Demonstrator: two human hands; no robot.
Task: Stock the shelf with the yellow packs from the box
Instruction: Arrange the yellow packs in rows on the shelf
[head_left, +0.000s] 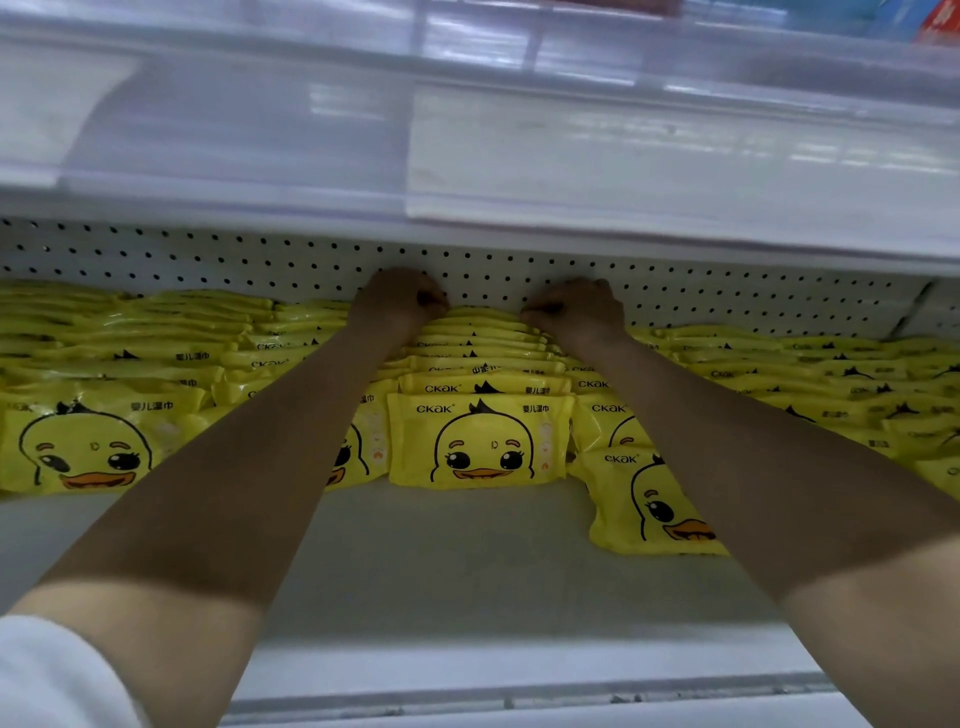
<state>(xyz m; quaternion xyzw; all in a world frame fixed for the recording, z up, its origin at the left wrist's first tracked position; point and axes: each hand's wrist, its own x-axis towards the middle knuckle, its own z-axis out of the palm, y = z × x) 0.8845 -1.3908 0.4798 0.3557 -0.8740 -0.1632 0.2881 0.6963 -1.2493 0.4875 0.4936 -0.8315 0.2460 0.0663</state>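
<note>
Yellow packs with a duck face stand in several rows on the white shelf (467, 561). The middle row (483, 441) runs from the shelf's front part back to the pegboard. My left hand (397, 299) and my right hand (576, 306) reach deep in, both with fingers curled on the rearmost packs (483, 316) of that middle row, one hand at each side of it. One pack (649, 504) lies tilted forward at the front right, out of line. The box is not in view.
A white pegboard back wall (208, 254) closes the shelf. A white upper shelf (519, 208) hangs low over my hands. Rows of packs fill the left (83, 447) and right (857, 395) sides. Bare shelf floor lies in front.
</note>
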